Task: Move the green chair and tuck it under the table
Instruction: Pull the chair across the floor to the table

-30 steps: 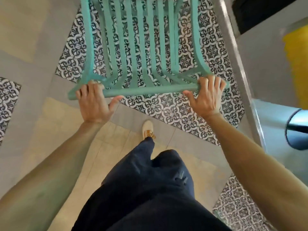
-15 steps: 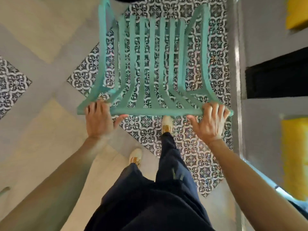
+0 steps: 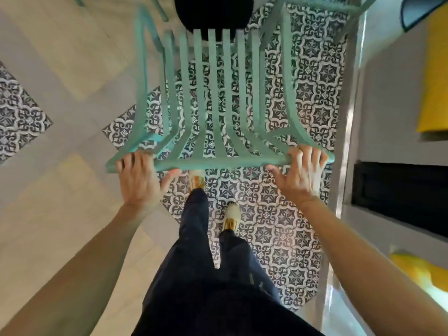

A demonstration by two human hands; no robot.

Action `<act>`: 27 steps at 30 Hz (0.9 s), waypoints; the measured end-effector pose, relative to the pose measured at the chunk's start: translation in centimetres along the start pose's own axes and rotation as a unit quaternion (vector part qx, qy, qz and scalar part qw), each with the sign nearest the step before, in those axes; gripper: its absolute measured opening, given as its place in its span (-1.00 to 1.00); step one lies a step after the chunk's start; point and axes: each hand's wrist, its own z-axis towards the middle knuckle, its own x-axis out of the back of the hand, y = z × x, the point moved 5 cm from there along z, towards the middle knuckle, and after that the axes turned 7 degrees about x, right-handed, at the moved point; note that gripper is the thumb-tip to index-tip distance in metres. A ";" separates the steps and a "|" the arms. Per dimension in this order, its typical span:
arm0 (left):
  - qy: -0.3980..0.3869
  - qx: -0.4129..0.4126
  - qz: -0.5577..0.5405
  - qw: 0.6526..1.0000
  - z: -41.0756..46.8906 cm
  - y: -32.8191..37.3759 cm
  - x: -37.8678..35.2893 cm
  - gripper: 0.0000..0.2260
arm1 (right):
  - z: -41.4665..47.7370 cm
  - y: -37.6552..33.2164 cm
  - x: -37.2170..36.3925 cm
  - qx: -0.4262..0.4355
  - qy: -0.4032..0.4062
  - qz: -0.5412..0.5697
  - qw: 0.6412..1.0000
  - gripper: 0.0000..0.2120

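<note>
The green chair (image 3: 215,98) has a slatted back and seat and fills the upper middle of the head view, seen from above and behind. My left hand (image 3: 138,180) grips the left end of its top rail. My right hand (image 3: 300,173) grips the right end of the same rail. A round black table base (image 3: 213,15) shows at the top edge, just beyond the chair's seat slats. The table top itself is not in view.
Patterned black-and-white tiles (image 3: 278,214) lie under the chair and my feet, with plain pale floor (image 3: 48,190) to the left. A grey bench wall (image 3: 388,117) with yellow cushions (image 3: 434,81) runs along the right. Another green chair's legs (image 3: 339,6) show at top right.
I have stepped forward with the chair held in both hands. The black table base has come into view beyond the seat, and the wall on the right has slid past.
</note>
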 end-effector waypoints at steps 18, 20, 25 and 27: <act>0.026 -0.011 -0.032 0.999 28.3 1.3 -5.5 -0.34 | 26.3 6.8 -7.2 -0.005 -0.006 -0.019 1.000 -0.38; 0.020 -0.011 -0.032 0.999 30.3 2.6 -6.4 -0.34 | 28.0 8.5 -7.5 0.000 -0.006 -0.024 1.000 -0.38; 0.015 -0.001 -0.028 0.999 33.1 5.3 -7.5 -0.39 | 30.8 12.0 -8.0 0.002 0.016 -0.028 0.999 -0.35; 0.014 -0.002 -0.031 0.999 33.7 6.0 -7.5 -0.41 | 31.5 12.7 -8.2 0.005 0.014 -0.025 1.000 -0.31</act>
